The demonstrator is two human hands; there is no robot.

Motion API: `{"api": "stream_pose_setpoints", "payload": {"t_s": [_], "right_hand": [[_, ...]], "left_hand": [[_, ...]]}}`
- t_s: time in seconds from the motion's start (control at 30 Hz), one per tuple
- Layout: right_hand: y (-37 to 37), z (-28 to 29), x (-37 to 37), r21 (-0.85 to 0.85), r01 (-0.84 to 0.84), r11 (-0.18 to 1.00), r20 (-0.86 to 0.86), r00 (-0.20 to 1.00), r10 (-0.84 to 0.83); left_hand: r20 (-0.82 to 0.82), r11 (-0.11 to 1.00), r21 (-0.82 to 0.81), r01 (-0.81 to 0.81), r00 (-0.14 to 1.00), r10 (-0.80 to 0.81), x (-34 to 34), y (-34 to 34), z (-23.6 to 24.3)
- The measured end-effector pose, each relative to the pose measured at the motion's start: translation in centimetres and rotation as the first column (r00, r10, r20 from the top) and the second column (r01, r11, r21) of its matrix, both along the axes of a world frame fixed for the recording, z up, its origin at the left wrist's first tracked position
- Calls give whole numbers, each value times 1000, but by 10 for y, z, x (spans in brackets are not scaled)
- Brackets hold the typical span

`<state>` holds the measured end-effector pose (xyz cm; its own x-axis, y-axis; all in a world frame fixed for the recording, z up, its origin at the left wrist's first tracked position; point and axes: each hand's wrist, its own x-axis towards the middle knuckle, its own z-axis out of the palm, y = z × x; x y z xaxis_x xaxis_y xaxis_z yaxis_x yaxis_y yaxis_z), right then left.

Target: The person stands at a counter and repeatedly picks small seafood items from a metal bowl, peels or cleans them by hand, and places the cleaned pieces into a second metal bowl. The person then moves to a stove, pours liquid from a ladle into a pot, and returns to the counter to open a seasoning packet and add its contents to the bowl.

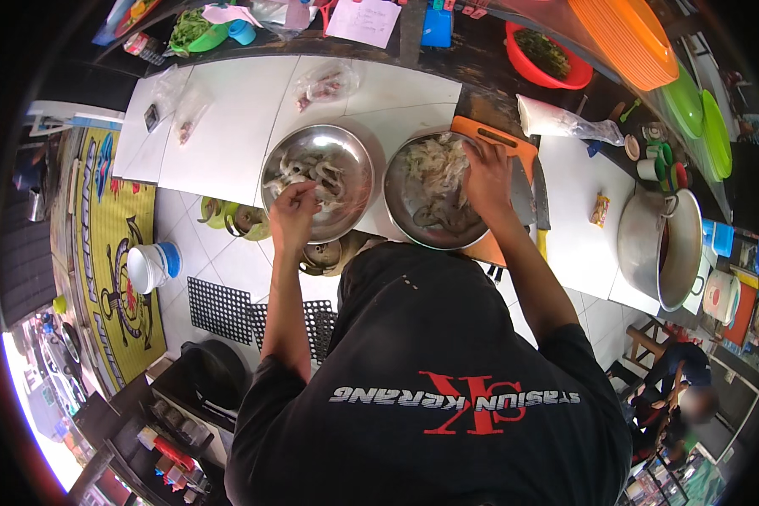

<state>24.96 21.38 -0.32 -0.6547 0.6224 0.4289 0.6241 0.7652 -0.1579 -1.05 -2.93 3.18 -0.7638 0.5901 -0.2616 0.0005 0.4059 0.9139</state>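
Note:
In front of me two round steel bowls stand side by side. The left bowl [358,156] holds several grey-white shrimp [325,169], and my left hand [293,212] is over its near left part, thumb and fingers pinched together at a shrimp. In the right bowl [401,221] lie a pale, wet heap [434,164] that looks like shrimp shells and a few darker grey shrimp [443,213]. My right hand [487,179] reaches over that bowl's far right rim, its fingers spread downward by the pale heap. Their tips are partly hidden.
An orange cutting board [519,148] lies beside the right bowl, with a yellow-handled knife [541,211] on its right. Farther right stands a large metal pot [641,253]. Clear plastic bags [329,82] lie behind the left bowl. A red basin [578,72] of greens sits farther back.

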Motion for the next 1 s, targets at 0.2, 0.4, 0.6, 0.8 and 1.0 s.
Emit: {"api": "stream_pose_setpoints", "payload": {"t_s": [0.2, 0.4, 0.6, 0.8, 1.0], "right_hand": [[-43, -25, -44, -386, -380, 841, -137, 925, 355], [-46, -53, -47, -226, -423, 878, 50, 895, 444], [-17, -9, -17, -127, -121, 985, 26, 992, 125], [-34, -5, 8, -263, -4, 965, 190, 980, 56], [-69, -61, 16, -362, 19, 932, 198, 979, 57]], "left_hand": [[135, 989, 114, 90, 985, -105, 23, 22, 9], [-247, 985, -139, 100, 960, -132, -11, 12, 23], [-473, 961, -276, 2, 870, -137, -43, -19, 10], [-523, 900, -435, 17, 809, -269, -28, -16, 1], [-559, 935, -338, 105, 777, -290, 1, 19, 21]]}}
